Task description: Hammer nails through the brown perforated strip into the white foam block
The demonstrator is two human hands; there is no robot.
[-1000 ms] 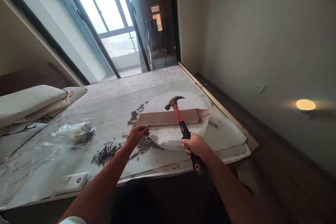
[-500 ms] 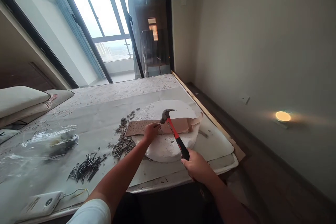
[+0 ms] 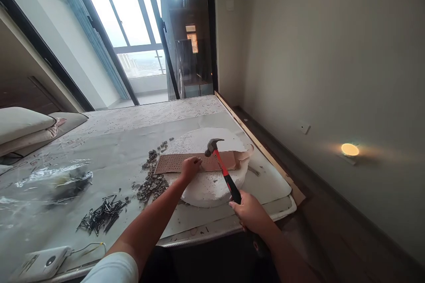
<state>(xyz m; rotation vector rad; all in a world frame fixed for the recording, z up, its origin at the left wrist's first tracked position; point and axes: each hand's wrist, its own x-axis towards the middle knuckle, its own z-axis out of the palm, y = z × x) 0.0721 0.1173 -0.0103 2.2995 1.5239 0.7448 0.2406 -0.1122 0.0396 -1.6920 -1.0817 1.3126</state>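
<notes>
My right hand [image 3: 249, 212] grips the black end of a red-handled claw hammer [image 3: 222, 166], its steel head just above a brown perforated strip [image 3: 172, 162]. The strip lies across a round white foam block [image 3: 207, 185]. My left hand [image 3: 190, 168] rests on the strip with fingers pinched together near the hammer head; what they hold is too small to see. A heap of small grey studs [image 3: 152, 183] lies just left of the block.
A pile of dark nails [image 3: 99, 216] lies on the paper-covered table [image 3: 126, 141]. A clear plastic bag [image 3: 56, 181] sits further left, a white device with a cable [image 3: 41, 263] at the near edge. Pillows [image 3: 23, 126] lie far left.
My left hand has moved from the heap of studs up onto the brown strip, fingers pinched. The hammer head has come down closer to the strip. The view has shifted slightly.
</notes>
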